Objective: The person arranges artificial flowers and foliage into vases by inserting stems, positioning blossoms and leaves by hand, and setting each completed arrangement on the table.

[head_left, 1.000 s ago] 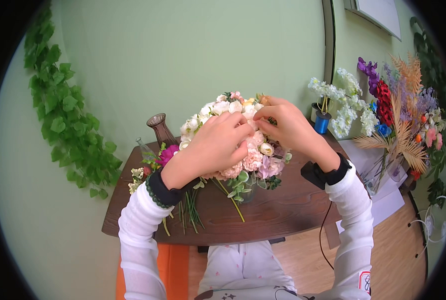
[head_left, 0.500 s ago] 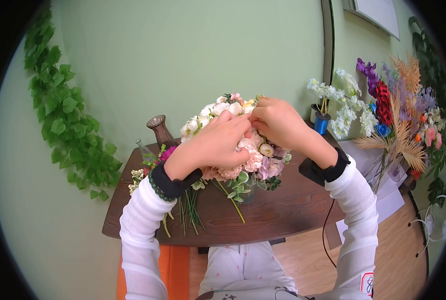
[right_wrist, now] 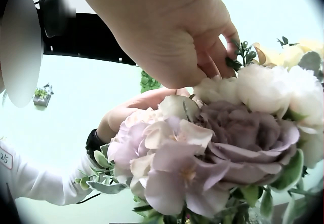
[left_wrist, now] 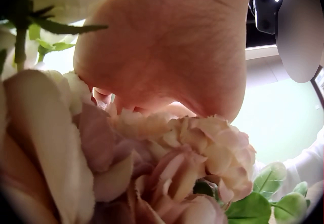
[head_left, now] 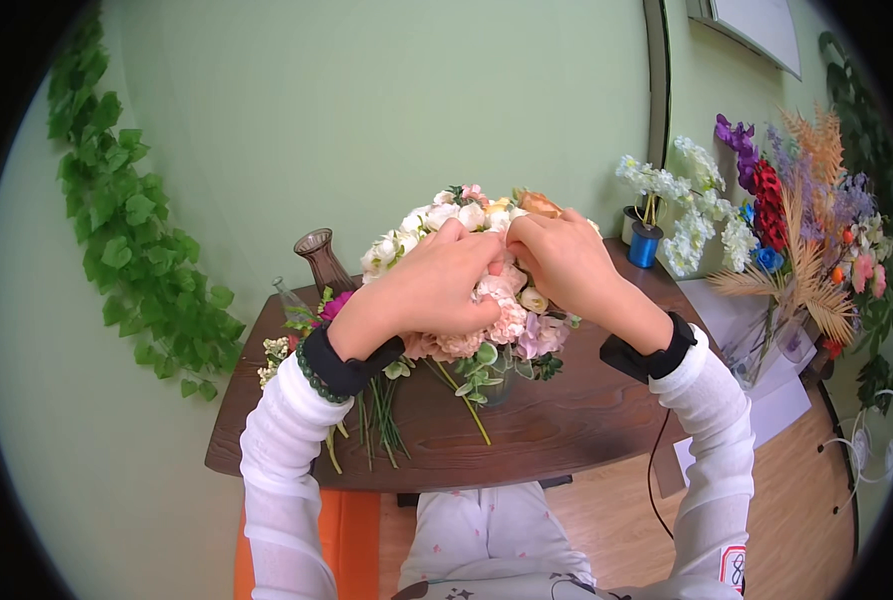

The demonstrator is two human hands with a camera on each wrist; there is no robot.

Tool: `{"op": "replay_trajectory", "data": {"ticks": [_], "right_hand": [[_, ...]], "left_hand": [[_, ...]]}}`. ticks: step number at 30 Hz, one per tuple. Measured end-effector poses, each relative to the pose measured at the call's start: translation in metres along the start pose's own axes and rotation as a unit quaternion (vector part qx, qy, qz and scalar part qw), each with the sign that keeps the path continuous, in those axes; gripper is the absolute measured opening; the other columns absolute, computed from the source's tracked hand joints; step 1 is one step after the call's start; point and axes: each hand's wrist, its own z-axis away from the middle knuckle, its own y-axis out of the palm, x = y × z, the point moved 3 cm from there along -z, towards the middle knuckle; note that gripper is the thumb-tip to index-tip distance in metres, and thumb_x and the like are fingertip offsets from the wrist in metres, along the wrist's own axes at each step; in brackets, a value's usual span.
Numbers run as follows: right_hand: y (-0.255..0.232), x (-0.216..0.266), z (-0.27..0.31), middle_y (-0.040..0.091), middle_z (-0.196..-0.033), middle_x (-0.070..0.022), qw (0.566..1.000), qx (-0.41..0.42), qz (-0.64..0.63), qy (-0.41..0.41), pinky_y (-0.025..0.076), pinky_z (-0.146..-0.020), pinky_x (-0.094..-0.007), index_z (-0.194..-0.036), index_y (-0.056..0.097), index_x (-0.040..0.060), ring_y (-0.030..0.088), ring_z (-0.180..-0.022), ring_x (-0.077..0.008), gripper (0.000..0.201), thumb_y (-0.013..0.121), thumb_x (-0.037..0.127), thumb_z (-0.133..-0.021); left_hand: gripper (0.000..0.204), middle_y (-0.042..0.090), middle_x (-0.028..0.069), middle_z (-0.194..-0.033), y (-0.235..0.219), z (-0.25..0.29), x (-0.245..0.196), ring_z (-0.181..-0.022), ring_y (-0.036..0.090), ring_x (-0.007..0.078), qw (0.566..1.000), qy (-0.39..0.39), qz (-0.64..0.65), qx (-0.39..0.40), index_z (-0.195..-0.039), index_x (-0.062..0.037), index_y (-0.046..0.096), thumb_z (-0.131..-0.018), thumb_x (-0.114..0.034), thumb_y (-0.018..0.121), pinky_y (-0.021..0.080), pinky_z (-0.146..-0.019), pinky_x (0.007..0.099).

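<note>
A full bouquet of artificial flowers [head_left: 503, 320] stands in a clear glass vase [head_left: 501, 388] on the table. My left hand [head_left: 431, 285] lies over the left and middle of the blooms, fingers bent down among them. From the right, my right hand [head_left: 571, 265] reaches in with curled fingers, and the fingertips of both hands come close together at the top. Pale pink ruffled blooms [left_wrist: 212, 153] sit right under the left palm in the left wrist view. A mauve rose [right_wrist: 253, 138] fills the front in the right wrist view. Petals hide the fingertips; whether they pinch a bloom I cannot tell.
Loose green stems [head_left: 381, 425] lie on the dark wooden table [head_left: 556, 430], left of the vase. A brown glass vase [head_left: 324, 262] stands at the back left. At the back right are a blue spool [head_left: 644, 246] and more flowers [head_left: 766, 210]. A thin cable [head_left: 650, 470] hangs at the right.
My right hand has come down and inward from the upper right edge of the bouquet, its fingers now more curled. An orange bloom behind it has come into sight. My left hand has shifted slightly.
</note>
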Motion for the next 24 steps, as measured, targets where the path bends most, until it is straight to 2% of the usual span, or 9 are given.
{"op": "replay_trajectory", "data": {"ticks": [3,6,11,18,20,24], "right_hand": [[-0.002,-0.001,0.002,0.058,-0.069,-0.0078,1.000,0.008,-0.004,0.019,0.038,-0.064,-0.0353,-0.078,0.052,0.0075,0.056,-0.066,-0.0275,0.004,0.056,0.008,-0.078],[-0.003,-0.002,0.004,0.059,-0.069,-0.0084,1.000,0.009,-0.005,0.026,0.038,-0.064,-0.0351,-0.079,0.052,0.0070,0.056,-0.065,-0.0278,0.004,0.056,0.009,-0.078],[-0.003,-0.007,0.008,0.060,-0.071,-0.0078,0.999,-0.007,-0.043,0.027,0.038,-0.065,-0.0349,-0.081,0.052,0.0074,0.056,-0.067,-0.0274,0.005,0.056,0.010,-0.079],[-0.004,0.001,0.000,0.059,-0.071,-0.0070,0.999,0.006,-0.039,0.035,0.037,-0.066,-0.0341,-0.080,0.053,0.0077,0.055,-0.068,-0.0266,0.005,0.056,0.011,-0.079],[-0.003,0.004,-0.002,0.057,-0.065,-0.0089,0.998,-0.003,-0.053,0.026,0.040,-0.074,-0.0386,-0.075,0.051,0.0061,0.057,-0.069,-0.0278,0.006,0.056,0.010,-0.078],[-0.006,0.000,0.001,0.058,-0.066,-0.0093,0.998,-0.002,-0.053,0.035,0.040,-0.075,-0.0379,-0.075,0.052,0.0059,0.057,-0.071,-0.0278,0.006,0.056,0.010,-0.078]], "left_hand": [[0.040,0.052,0.0081,-0.090,0.000,0.000,0.000,-0.086,0.041,0.0260,1.000,0.004,0.013,-0.012,-0.100,-0.0025,0.048,-0.063,-0.015,0.054,0.039,-0.075,0.0345],[0.043,0.052,0.0083,-0.090,0.000,0.000,0.001,-0.087,0.041,0.0262,1.000,-0.002,-0.002,0.010,-0.103,-0.0020,0.048,-0.063,-0.015,0.055,0.040,-0.075,0.0347],[0.050,0.053,0.0082,-0.091,0.000,0.002,0.001,-0.087,0.042,0.0260,1.000,0.003,0.004,-0.004,-0.111,-0.0025,0.048,-0.063,-0.016,0.055,0.040,-0.076,0.0347],[0.049,0.053,0.0078,-0.090,0.001,0.000,0.000,-0.087,0.042,0.0257,1.000,0.007,-0.007,0.004,-0.110,-0.0025,0.048,-0.063,-0.015,0.054,0.040,-0.076,0.0347],[0.049,0.052,0.0075,-0.090,0.000,0.000,0.001,-0.087,0.041,0.0254,1.000,0.001,-0.007,0.016,-0.110,-0.0029,0.048,-0.063,-0.015,0.054,0.040,-0.076,0.0343],[0.047,0.052,0.0071,-0.089,-0.001,0.002,0.001,-0.088,0.041,0.0253,1.000,0.002,0.009,0.002,-0.107,-0.0031,0.049,-0.063,-0.016,0.055,0.040,-0.076,0.0338]]}}
